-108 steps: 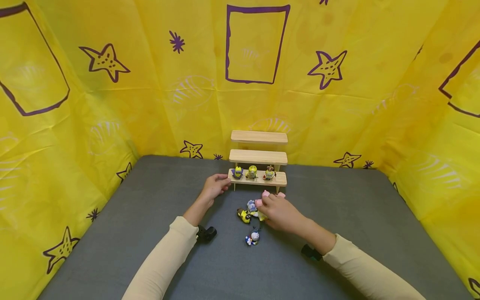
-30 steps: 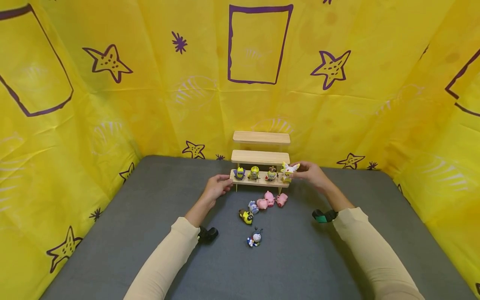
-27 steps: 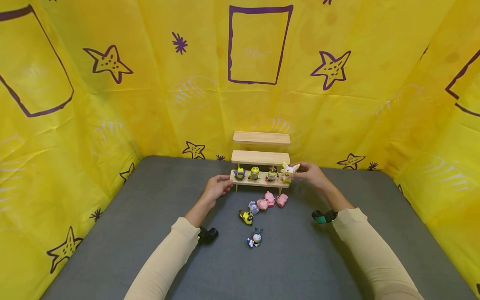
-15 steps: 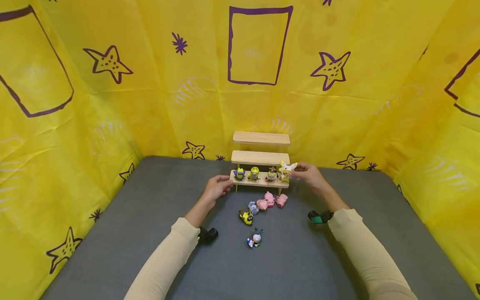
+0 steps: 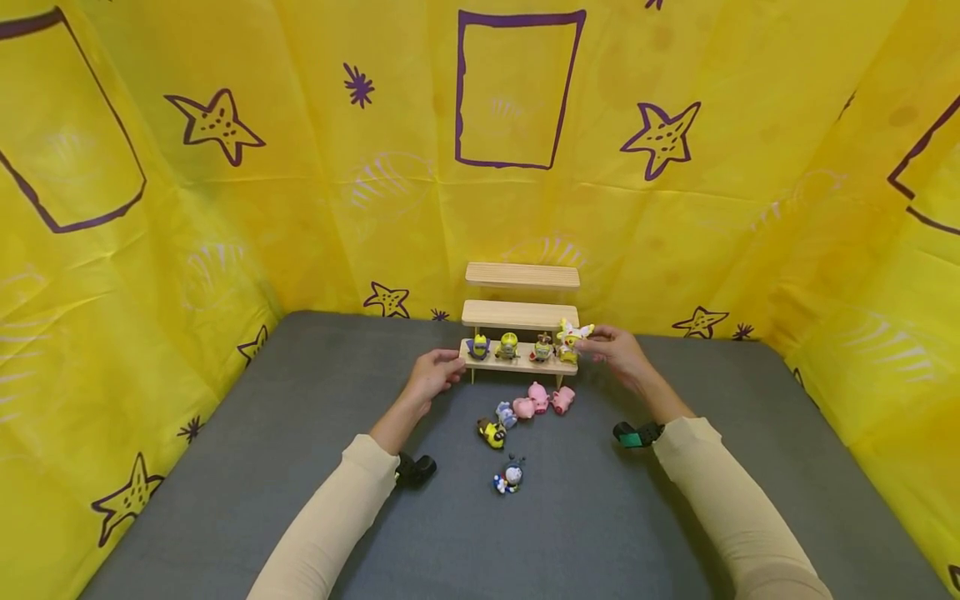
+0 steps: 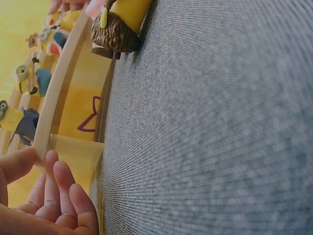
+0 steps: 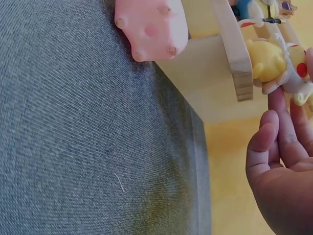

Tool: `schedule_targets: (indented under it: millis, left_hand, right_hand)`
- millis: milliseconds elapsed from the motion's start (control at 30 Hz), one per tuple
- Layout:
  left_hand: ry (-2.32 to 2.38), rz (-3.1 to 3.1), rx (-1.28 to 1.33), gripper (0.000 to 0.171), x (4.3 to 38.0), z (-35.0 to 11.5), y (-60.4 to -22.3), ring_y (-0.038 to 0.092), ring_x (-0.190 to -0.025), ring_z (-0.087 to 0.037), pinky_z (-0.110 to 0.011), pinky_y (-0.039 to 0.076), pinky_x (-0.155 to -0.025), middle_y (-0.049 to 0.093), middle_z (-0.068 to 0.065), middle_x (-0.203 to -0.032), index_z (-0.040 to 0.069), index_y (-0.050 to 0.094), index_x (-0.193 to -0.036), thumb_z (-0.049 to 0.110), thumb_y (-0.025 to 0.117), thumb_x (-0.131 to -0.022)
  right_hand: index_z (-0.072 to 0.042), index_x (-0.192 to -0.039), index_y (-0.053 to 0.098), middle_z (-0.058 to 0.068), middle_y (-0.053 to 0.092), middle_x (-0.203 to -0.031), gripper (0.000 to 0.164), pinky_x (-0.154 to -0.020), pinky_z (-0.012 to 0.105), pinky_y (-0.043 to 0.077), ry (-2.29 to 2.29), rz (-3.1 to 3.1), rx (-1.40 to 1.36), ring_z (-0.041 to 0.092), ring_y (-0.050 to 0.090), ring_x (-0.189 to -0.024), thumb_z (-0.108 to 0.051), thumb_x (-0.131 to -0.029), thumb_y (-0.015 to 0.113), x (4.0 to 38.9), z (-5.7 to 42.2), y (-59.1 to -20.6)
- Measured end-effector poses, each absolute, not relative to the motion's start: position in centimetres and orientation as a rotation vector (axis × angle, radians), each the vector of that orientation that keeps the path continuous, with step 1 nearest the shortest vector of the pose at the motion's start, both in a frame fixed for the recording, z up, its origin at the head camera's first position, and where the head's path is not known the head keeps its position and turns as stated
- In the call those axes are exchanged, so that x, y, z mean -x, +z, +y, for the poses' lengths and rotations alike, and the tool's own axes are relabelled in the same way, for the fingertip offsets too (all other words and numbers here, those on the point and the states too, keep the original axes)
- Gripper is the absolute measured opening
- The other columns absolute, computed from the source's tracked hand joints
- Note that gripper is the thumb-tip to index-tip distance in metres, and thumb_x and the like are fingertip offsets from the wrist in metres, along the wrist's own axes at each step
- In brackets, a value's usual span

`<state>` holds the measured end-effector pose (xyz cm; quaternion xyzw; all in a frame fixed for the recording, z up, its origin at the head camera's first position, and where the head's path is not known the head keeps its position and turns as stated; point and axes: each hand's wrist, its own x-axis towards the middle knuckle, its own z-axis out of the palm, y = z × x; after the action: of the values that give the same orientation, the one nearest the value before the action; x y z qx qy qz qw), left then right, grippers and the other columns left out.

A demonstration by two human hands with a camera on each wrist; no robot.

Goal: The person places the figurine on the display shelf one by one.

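My left hand (image 5: 432, 375) pinches the left end of the lowest step of a three-step wooden display stand (image 5: 520, 314), thumb above and fingertips below. At the other end of that step, my right hand (image 5: 619, 356) holds a yellow figurine with a white, long-eared hood (image 5: 570, 340). In the right wrist view the yellow body (image 7: 268, 61) sits right at the board's end, upright on the step. Left of it stand three Minion figurines in a row: one in blue (image 5: 478, 347), a middle one (image 5: 507, 346) and a crowned one (image 5: 542, 347).
Three pink pig figurines (image 5: 538, 397) lie on the grey cloth (image 5: 300, 500) before the stand. Beside them are a small blue-grey figurine (image 5: 506, 414) and a yellow-and-brown one (image 5: 491, 432). A white-and-blue figurine (image 5: 509, 477) lies nearer. Yellow printed fabric (image 5: 405, 233) hangs behind.
My right hand has gone from the pile of figurines up to the step's right end with the hooded figurine, then shifted it slightly left. My left hand has kept its grip on the stand.
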<state>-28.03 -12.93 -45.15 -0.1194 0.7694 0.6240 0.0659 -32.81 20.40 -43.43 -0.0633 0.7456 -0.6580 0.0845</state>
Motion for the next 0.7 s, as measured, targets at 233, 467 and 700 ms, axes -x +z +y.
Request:
schedule_targets:
  millis: [233,467,700]
  left_hand:
    - [1.881,2.317,0.358,0.034,28.16,-12.98,-45.23,0.063,-0.081,-0.013,-0.025,0.047,-0.071,0.071,-0.011,-0.108,0.007,0.061,-0.125,0.023,0.063,-0.095]
    - [1.875,2.315,0.363,0.034,28.09,-13.03,-45.25,0.064,-0.082,-0.015,-0.026,0.047,-0.071,0.071,-0.011,-0.108,0.007,0.061,-0.125,0.023,0.063,-0.095]
    - [1.872,2.317,0.355,0.034,28.12,-13.06,-45.28,0.063,-0.081,-0.013,-0.027,0.048,-0.073,0.071,-0.012,-0.109,0.007,0.061,-0.125,0.023,0.063,-0.096]
  right_hand:
    - [-0.015,-0.090,0.067,-0.015,0.065,-0.077,0.005,-0.073,0.028,0.048,-1.982,2.227,0.134,0.006,0.058,-0.077,-0.012,-0.089,0.071,32.92,20.14,-43.73]
    - [-0.016,-0.091,0.066,-0.016,0.066,-0.078,0.006,-0.073,0.028,0.049,-1.997,2.200,0.144,0.007,0.060,-0.080,-0.010,-0.092,0.067,32.95,20.23,-43.80]
    - [-0.001,-0.117,0.061,-0.005,0.070,-0.095,0.043,-0.082,0.038,0.051,-1.764,2.446,0.146,0.023,0.062,-0.098,-0.037,-0.094,0.064,32.29,20.84,-43.02]
